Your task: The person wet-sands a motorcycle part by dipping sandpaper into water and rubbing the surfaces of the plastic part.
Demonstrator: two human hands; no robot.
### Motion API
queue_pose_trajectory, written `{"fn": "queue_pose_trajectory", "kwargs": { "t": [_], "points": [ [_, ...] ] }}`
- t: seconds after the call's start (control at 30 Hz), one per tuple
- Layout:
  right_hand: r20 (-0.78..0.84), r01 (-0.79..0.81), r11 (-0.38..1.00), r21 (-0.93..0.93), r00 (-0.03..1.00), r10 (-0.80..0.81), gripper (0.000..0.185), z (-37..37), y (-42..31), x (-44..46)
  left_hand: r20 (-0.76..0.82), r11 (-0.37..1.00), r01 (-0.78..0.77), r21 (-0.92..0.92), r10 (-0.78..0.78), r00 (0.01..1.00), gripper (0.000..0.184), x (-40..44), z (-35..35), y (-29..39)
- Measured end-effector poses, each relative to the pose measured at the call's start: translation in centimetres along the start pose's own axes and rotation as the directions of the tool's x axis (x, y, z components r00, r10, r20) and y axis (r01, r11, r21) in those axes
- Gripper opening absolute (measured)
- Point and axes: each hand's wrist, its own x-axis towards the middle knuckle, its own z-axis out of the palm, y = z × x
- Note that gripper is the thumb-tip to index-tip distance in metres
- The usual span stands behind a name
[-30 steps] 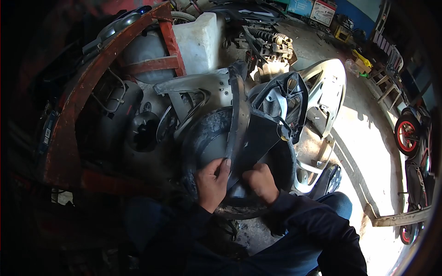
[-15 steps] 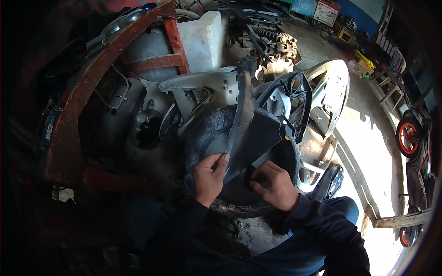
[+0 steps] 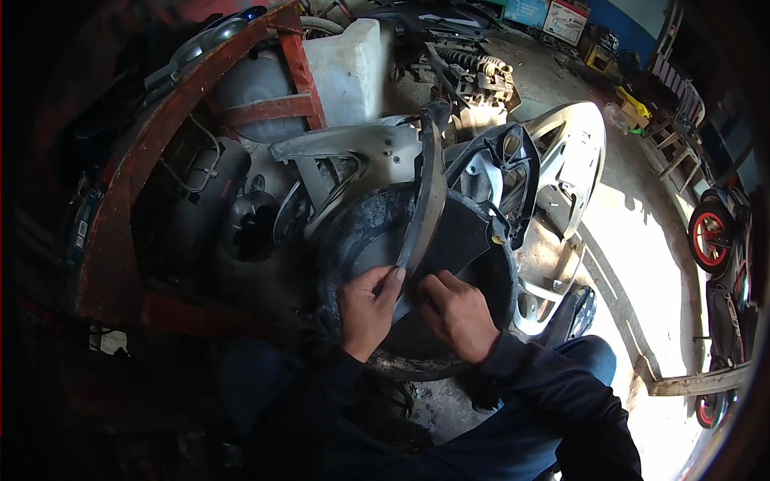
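Note:
My left hand [image 3: 370, 311] pinches the lower end of a long, curved dark plastic panel [image 3: 431, 180], thumb on top. The panel slants up and away over a round black tub [image 3: 337, 220], its far tip rising past the rim. Just right of the panel's lower end is my right hand [image 3: 461, 314], over the tub with its fingers curled in. What those fingers hold, if anything, is hidden. A dark, flat surface shows inside the tub behind the hands; I cannot tell whether it belongs to the panel.
Beyond the tub lie a grey plastic fairing [image 3: 373, 148], a black-edged part [image 3: 525, 180] and a pale fairing [image 3: 573, 152]. A rusty red metal frame [image 3: 120, 216] stands at left. A motorcycle with a red-rimmed wheel [image 3: 710, 232] is at far right, near a wooden beam [image 3: 698, 382].
My right hand has moved left, closer to the panel and my left hand. My left hand keeps its pinch on the panel. The view has shifted slightly.

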Motion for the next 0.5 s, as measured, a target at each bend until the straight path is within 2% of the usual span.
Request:
{"fn": "queue_pose_trajectory", "kwargs": {
  "t": [0.27,0.37,0.43,0.47,0.5],
  "points": [
    [0.059,0.029,0.999,0.03,0.998,-0.031,0.018,0.2,0.7,0.3,0.017,1.0,0.029,0.001,-0.029,0.999,0.02,0.0,-0.1,-0.4],
    [0.034,0.065,0.995,0.075,0.997,-0.067,0.017,0.2,1.1,-0.2,-0.007,0.999,0.015,-0.032,-0.016,1.0,0.021,0.2,-0.4,-0.8],
    [0.012,0.098,0.974,0.204,0.995,-0.102,0.023,0.1,1.8,-1.0,-0.055,0.998,0.009,-0.06,-0.012,0.998,0.022,0.5,-0.9,-1.0],
    [0.013,0.103,0.973,0.204,0.994,-0.108,0.023,0.2,2.2,-1.2,-0.064,0.996,0.017,-0.084,-0.022,0.998,0.023,0.7,-1.1,-1.6],
    [0.164,-0.134,0.944,0.301,0.983,0.087,0.023,0.6,2.9,-1.4,-0.069,0.996,0.018,-0.084,-0.024,0.997,0.023,0.8,-1.4,-2.2]
  ]
}}
